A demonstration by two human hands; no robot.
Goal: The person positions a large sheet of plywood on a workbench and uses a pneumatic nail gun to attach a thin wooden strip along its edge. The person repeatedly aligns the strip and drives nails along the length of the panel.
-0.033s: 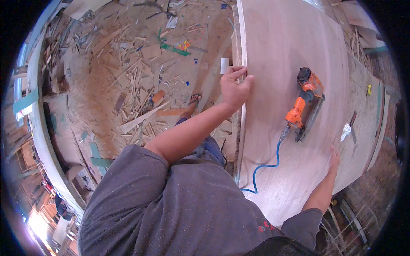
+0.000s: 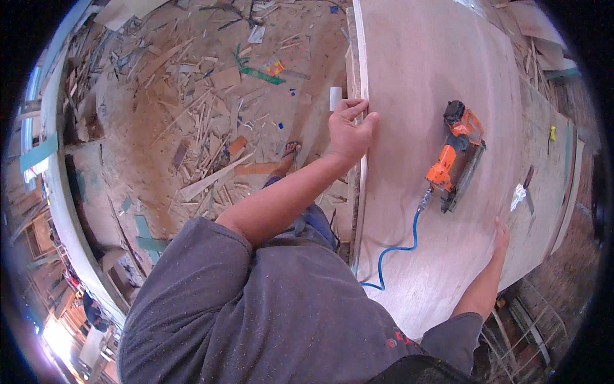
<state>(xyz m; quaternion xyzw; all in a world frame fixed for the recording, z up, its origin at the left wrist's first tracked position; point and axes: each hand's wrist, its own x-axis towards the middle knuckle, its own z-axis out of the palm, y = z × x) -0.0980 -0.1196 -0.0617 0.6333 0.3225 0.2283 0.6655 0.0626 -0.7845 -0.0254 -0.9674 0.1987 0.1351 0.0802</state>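
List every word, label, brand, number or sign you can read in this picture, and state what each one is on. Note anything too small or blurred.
No text can be read clearly.
Red print on the grey shirt: too small and blurred to read.
Yellow-and-red scrap on the littered floor: too blurred to tell whether it bears text.
Orange nail gun: no lettering can be made out.
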